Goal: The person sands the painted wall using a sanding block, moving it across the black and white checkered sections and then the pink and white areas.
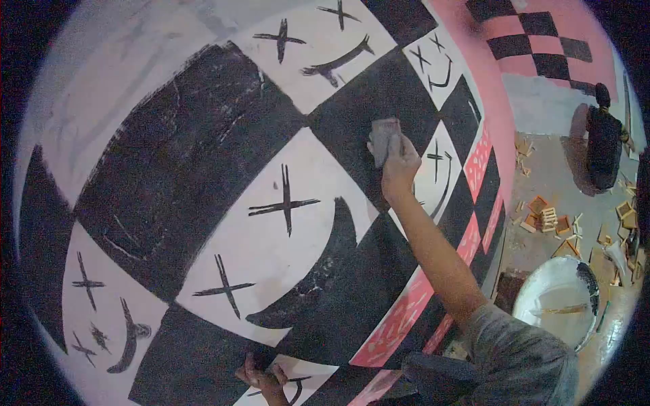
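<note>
A large painted wall (159, 155) fills most of the head view, with black and white diamonds and faces of cross eyes and curved mouths. My right hand (401, 162) reaches up from the lower right and grips a small grey rectangular pad (386, 139) between thumb and fingers. That pad overlaps a black diamond (359, 101) near the upper middle. Low in the view, my left hand (263, 377) has its fingers apart, near the edge between a black diamond and a white one with a face.
To the right, a white tub (558, 298) with dark smears on its rim has a stick-like thing lying across it. Small wooden pieces (550, 220) are scattered on the floor (548, 162). A tall dark object (602, 145) stands beyond, and pink-and-black checks (542, 44) cover the surface above.
</note>
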